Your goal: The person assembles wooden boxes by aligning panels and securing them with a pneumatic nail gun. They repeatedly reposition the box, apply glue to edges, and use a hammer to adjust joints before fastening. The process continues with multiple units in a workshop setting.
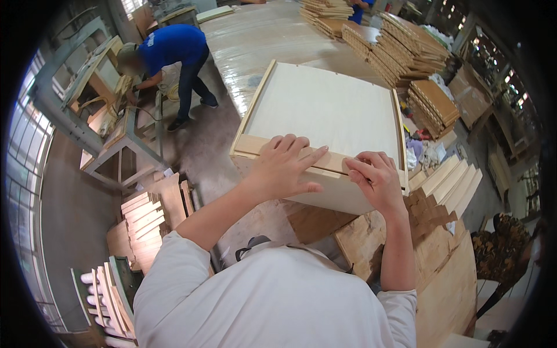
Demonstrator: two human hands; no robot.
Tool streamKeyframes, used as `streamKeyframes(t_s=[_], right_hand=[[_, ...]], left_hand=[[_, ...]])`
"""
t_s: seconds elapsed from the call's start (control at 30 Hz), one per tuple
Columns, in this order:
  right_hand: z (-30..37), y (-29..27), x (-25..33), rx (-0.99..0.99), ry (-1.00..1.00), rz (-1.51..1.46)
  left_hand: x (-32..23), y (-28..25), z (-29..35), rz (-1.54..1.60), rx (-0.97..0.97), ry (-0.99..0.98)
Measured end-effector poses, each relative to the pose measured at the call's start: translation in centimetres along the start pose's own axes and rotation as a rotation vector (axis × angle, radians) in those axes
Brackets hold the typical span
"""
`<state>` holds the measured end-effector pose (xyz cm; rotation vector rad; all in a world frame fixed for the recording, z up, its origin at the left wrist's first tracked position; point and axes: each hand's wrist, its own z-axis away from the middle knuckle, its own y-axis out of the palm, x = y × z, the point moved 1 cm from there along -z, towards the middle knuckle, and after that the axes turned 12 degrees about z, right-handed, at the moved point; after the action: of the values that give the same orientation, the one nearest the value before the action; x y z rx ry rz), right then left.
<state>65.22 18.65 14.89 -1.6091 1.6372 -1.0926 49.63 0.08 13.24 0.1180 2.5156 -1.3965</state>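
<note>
A shallow, drawer-like wooden box [331, 101] with a pale panel and raised side edges lies in front of me on a plastic-covered table. Along its near edge runs a flat light-wood strip [253, 144]. My left hand [284, 165] is open, its fingers spread across the strip and its thumb out over the near side. At the strip's right part, my right hand [374, 177] is closed, thumb and fingers curled together against the wood. Whatever is between those fingertips is hidden.
Stacks of wooden panels [400, 49] stand on the table at the far right. Cut wooden strips [449, 182] lie in a pile to my right, and more strips [142, 220] at my left. A co-worker in blue [174, 46] bends over a workbench [125, 136] at the far left.
</note>
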Motion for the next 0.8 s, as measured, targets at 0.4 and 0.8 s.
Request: streamKeyframes(t_s=[0.4,0.8], right_hand=[[-3.2,6.2,7.9,-0.090,0.245,0.286],[-4.4,7.8,12.8,-0.037,0.307,0.353]], left_hand=[[13.4,-1.7,-1.1,-0.071,-0.015,0.473],[14.0,-1.4,2.2,0.096,-0.048,0.214]])
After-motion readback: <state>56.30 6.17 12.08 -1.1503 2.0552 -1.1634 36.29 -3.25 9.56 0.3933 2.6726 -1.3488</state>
